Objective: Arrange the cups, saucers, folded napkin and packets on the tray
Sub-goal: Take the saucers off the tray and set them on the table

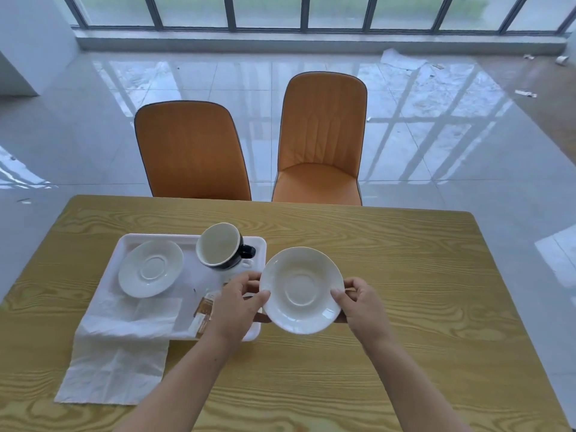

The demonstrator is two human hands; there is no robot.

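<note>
Left grip [241, 302]: fingers closed on the 9 o'clock rim of the raised saucer [301, 289].
Right grip [361, 302]: fingers closed on the 3 o'clock rim of the same saucer.
Raised saucer: held above the surface [405, 275], just past the tray's 3 o'clock edge.
Tray [127, 241]: white, bearing a second saucer [150, 268] at 10 o'clock and a dark cup [222, 246] at 1 o'clock.
Packets [204, 310]: on the tray, partly hidden by the left hand.
Napkin [121, 347]: draped over the tray's 7 o'clock corner onto the surface.

I see bright daylight from windows [311, 10]; glare streaks floor [405, 135] below them; wide-angle bending at edges; slight softness overall.
</note>
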